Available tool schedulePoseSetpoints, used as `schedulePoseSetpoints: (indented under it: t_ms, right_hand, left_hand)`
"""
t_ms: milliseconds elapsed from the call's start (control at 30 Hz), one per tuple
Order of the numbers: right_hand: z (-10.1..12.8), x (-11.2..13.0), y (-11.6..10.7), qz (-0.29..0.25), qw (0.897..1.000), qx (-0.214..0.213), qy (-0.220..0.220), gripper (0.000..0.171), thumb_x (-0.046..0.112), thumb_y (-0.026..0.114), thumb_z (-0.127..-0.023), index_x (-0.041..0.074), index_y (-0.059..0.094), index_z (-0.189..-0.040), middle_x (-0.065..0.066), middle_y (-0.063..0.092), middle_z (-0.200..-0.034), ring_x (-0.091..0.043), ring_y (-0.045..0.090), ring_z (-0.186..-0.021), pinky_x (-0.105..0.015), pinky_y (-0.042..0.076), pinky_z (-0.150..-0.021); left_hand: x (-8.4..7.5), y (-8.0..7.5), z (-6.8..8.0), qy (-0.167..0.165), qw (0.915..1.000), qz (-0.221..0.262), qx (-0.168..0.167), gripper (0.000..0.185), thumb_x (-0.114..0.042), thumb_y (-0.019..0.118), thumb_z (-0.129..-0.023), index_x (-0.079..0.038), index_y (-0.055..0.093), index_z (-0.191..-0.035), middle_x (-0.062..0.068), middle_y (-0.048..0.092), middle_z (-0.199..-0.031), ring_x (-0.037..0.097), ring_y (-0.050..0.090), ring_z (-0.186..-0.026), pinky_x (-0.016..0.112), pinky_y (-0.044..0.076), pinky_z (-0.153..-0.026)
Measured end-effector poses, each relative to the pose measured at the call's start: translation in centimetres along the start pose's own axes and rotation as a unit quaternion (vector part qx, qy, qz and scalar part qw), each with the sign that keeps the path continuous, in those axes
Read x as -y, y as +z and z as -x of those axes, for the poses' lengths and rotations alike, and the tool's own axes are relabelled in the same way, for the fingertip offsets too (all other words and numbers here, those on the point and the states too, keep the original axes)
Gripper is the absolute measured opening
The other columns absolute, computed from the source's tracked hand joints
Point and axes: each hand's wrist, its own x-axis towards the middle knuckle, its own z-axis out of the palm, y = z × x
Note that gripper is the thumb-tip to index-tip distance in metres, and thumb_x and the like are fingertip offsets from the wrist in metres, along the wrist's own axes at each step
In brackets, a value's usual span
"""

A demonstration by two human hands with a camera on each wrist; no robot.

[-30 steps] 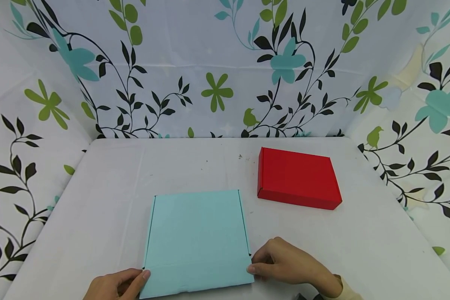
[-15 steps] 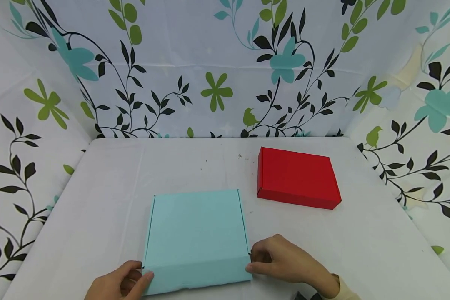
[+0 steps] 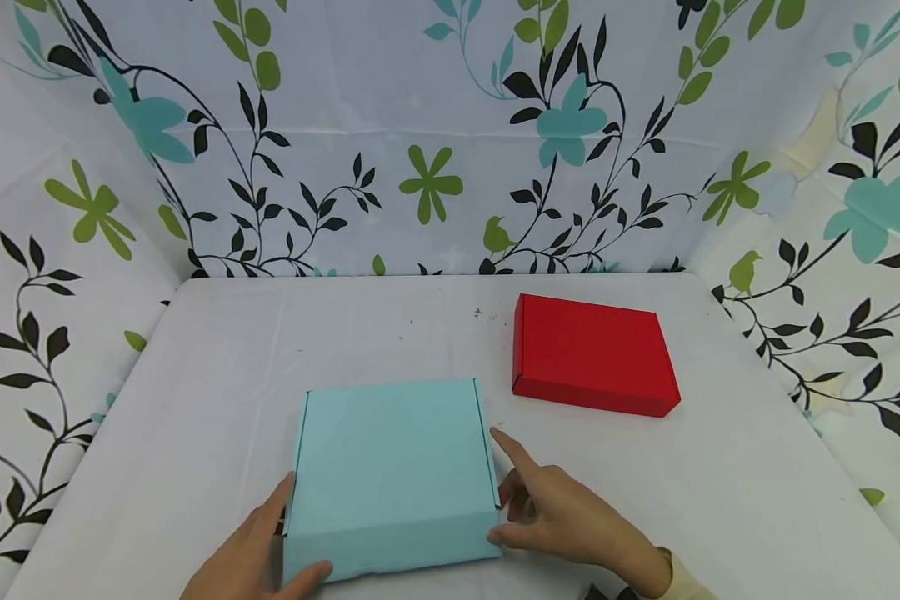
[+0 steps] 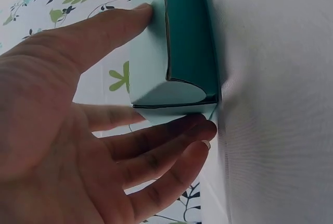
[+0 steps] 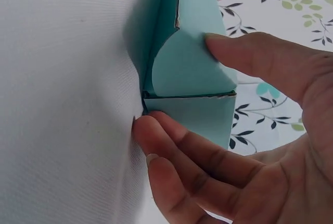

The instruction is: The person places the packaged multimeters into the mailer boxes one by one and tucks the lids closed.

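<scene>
Turquoise cardboard box [image 3: 393,467], flat and square, lies at the near middle of a white tabletop [image 3: 195,375], just in front of the person. It is a folded mailer-style carton in a pale blue-green, with clean creases along its side edges and a front flap facing the person. The wrist views show rounded tuck tabs at both front corners and a darker teal inside where the side panels gape slightly, so the front does not look fully tucked shut.

It looks light and fairly stiff, thin card that would dent or crease under a hard pinch. A safe hold seems to be at the two near corners or flat along the side walls, with support underneath.

The left hand [image 3: 258,558] rests against the box's left side, fingers fairly straight along the wall and thumb on the front flap; it presses rather than grips. The right hand [image 3: 562,517] sits at the front right corner, fingers relaxed and open, index finger extended along the right edge, thumb touching the corner.

A closed red box [image 3: 592,354] of similar shape lies farther back and to the right, well apart. Floral-patterned cloth [image 3: 435,125] walls in the tabletop.
</scene>
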Motion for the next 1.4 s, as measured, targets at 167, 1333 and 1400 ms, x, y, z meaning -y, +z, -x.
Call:
schedulePoseSetpoints:
  t_ms: [167, 1333, 1400]
  right_hand:
    - [-0.1, -0.2, 0.1, 0.006, 1.000, 0.002, -0.022, 0.099, 0.025, 0.086, -0.088, 0.021, 0.024, -0.166, 0.009, 0.065, -0.094, -0.008, 0.065, -0.083, -0.029, 0.056, -0.076]
    - [-0.9, -0.5, 1.6, 0.178, 0.976, -0.044, -0.117, 0.085, 0.020, 0.086, -0.087, 0.011, 0.043, -0.159, 0.011, 0.065, -0.086, 0.002, 0.054, -0.073, -0.019, 0.052, -0.071]
    - [-0.9, -0.5, 1.6, 0.190, 0.972, -0.048, -0.126, 0.084, 0.020, 0.086, -0.087, 0.010, 0.044, -0.159, 0.011, 0.063, -0.081, 0.003, 0.052, -0.070, -0.018, 0.051, -0.069]
  left_hand:
    - [-0.2, 0.4, 0.2, 0.023, 0.9984, -0.040, -0.032, 0.106, -0.059, 0.089, -0.074, -0.013, 0.042, -0.158, 0.009, 0.064, -0.114, 0.012, 0.062, -0.079, 0.028, 0.048, -0.055]
    - [-1.5, -0.8, -1.6, 0.055, 0.9897, -0.128, -0.032, 0.084, -0.044, 0.096, -0.069, -0.009, 0.059, -0.136, 0.004, 0.063, -0.094, 0.012, 0.052, -0.057, 0.032, 0.047, -0.051]
    - [-1.8, -1.0, -1.8, 0.046, 0.9897, -0.135, -0.017, 0.088, -0.044, 0.095, -0.069, -0.010, 0.056, -0.140, 0.004, 0.064, -0.093, 0.014, 0.053, -0.056, 0.033, 0.048, -0.051]
